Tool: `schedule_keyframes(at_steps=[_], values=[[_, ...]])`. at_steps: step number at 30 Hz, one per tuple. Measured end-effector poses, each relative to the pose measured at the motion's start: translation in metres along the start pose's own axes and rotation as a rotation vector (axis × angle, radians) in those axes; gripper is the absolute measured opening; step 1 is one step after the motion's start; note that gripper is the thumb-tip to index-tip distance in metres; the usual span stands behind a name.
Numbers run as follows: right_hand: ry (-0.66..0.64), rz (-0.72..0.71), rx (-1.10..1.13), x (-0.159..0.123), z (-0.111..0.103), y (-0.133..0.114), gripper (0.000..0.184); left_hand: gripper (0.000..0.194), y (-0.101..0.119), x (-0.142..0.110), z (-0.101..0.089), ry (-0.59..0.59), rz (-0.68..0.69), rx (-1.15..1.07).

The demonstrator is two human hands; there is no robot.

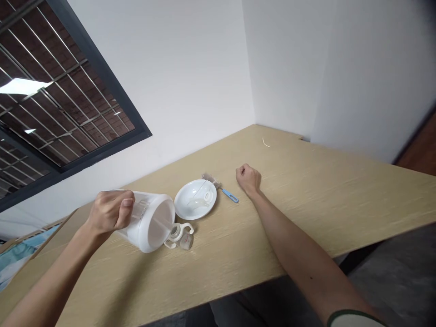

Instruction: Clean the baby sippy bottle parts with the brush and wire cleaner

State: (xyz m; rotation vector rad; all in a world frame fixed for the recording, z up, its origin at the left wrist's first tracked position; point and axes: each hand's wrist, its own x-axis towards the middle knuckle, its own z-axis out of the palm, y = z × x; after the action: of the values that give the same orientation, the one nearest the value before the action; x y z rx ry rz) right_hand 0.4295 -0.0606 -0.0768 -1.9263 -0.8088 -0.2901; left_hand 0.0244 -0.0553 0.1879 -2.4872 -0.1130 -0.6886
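My left hand (pixel 114 209) is wrapped round the handle of a translucent white plastic pitcher (pixel 150 222). The pitcher is tipped on its side, its wide mouth facing right, beside a small baby bottle (pixel 184 239) with two white handles. That bottle stands uncapped, its neck close to the pitcher's rim; whether liquid is flowing I cannot tell. Behind it, a white bowl (pixel 184 193) holds a white ring-shaped cap and clear pieces (pixel 200 200). My right hand (pixel 248 179) rests as a closed fist on the table, apart from these things, with nothing visible in it.
A bottle brush with a blue handle (pixel 230 195) lies right of the bowl. The wooden table (pixel 306 195) meets white walls at its back corner, where a thin pale strip (pixel 266 143) lies. A barred window (pixel 68 86) is at left, above a box of bluish cloth (pixel 27 250).
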Motion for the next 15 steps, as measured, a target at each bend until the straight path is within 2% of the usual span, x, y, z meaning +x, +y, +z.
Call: schedule_keyframes(at_steps=[4,11,13,15], values=[[-0.011,0.0,-0.011,0.001,0.002,0.002,0.024,0.035,-0.001,0.001,0.0,-0.004,0.026,0.011],[0.004,0.014,0.002,0.002,0.007,0.003,0.027,0.034,-0.001,-0.004,-0.005,-0.025,-0.028,0.02],[0.007,0.02,0.005,0.003,0.007,0.003,0.028,0.035,-0.001,-0.009,-0.004,-0.027,-0.063,0.027],[0.009,0.027,0.005,0.004,0.008,0.003,0.032,0.036,0.0,-0.017,-0.001,-0.007,-0.167,0.024]])
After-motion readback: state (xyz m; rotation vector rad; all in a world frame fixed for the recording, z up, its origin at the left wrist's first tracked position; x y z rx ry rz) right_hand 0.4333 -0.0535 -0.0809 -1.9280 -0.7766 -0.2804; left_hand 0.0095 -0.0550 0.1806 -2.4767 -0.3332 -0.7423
